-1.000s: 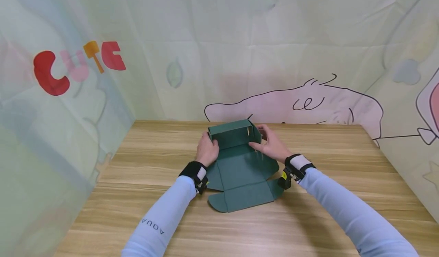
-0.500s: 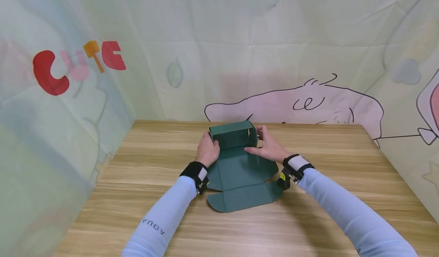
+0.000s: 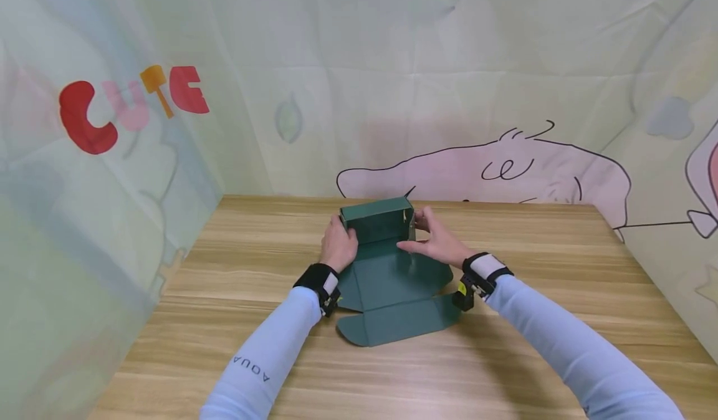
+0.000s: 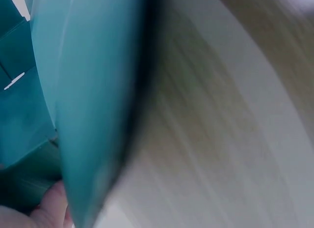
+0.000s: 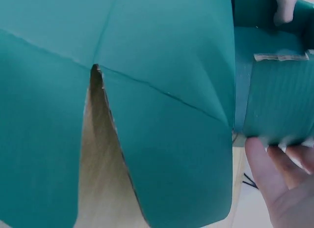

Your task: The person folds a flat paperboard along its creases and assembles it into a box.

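Right-side flap (image 5: 279,98) of the dark-green cardboard box (image 3: 387,283) has swung inward, right hand (image 3: 443,243) pressing it, left hand (image 3: 339,245) gripping the box; likely wall-folding, next calling for tucking.

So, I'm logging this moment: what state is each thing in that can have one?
Green box: partly folded
Rear wall: standing up
Near panel: opened outward
Right end wall: raised
Left hand: gripping the box's left side
Right hand: touching the right end wall
Wrist straps: worn, one per arm

4 letters (image 3: 133,118), CUTE, mark the backdrop (image 3: 370,40) beside the table (image 3: 538,245).
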Motion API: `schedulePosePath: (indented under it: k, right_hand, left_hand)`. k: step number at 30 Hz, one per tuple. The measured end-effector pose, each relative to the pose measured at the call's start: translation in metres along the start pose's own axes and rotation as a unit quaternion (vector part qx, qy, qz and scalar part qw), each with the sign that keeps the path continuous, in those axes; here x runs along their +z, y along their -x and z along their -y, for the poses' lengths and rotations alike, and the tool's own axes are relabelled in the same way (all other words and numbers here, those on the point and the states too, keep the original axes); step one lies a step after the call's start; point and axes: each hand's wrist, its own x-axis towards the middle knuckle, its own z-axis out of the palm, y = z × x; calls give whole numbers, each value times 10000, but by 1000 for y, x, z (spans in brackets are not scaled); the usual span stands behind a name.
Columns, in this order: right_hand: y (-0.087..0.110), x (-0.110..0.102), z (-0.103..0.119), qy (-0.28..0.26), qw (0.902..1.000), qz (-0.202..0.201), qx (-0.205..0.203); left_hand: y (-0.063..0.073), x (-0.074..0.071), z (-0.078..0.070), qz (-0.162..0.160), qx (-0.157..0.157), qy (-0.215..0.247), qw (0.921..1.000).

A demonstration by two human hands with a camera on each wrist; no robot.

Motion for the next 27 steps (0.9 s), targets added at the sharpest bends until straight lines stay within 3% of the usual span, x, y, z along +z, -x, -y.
schedulePosePath:
  k: [10,18,22,27]
  right_hand:
    - [0,-10,-7,-802,9958,434,-85]
    - [-3,-14,-6,-1311,9913,117,26]
    - [-8,-14,-8,-1290,9916,-72,19]
    - [-8,-13,-7,-878,9959,-176,98]
  left_hand:
    - [-2,1,2,22,-88,60,9999]
    - [-2,1,0,17,-35,55,10000]
    - [-1,1,-2,39,8,97,9999]
    - [0,2,-2,74,58,80,9999]
